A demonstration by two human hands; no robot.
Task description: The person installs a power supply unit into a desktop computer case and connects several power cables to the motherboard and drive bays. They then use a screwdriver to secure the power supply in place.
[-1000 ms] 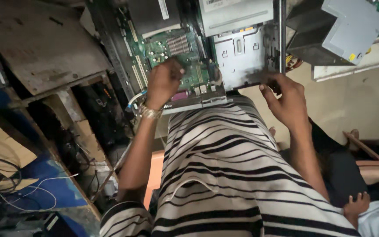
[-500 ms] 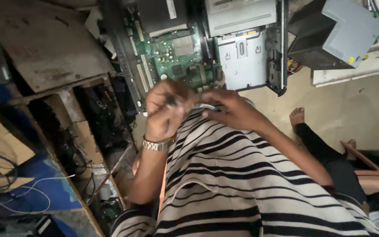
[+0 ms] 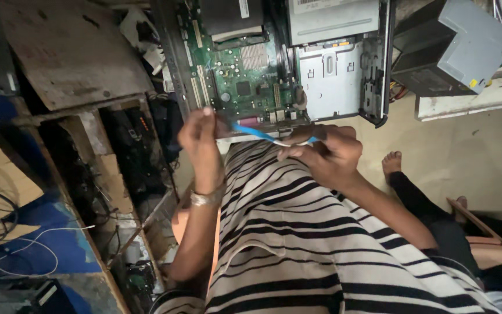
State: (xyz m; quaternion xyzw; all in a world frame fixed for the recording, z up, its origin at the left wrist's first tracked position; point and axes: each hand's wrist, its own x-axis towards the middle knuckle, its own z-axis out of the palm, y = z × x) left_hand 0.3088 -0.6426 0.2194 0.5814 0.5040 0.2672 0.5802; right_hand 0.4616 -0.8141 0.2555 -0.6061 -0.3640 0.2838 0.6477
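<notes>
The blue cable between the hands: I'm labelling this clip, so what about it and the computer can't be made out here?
Head view only:
- Blue cable: both ends hidden inside the left hand and right hand; connector type unseen.
- Open computer case: its top is cut off by the frame edge.
- Green circuit board: parts too small to identify.
- Grey metal box: partly cut off at the right edge.
</notes>
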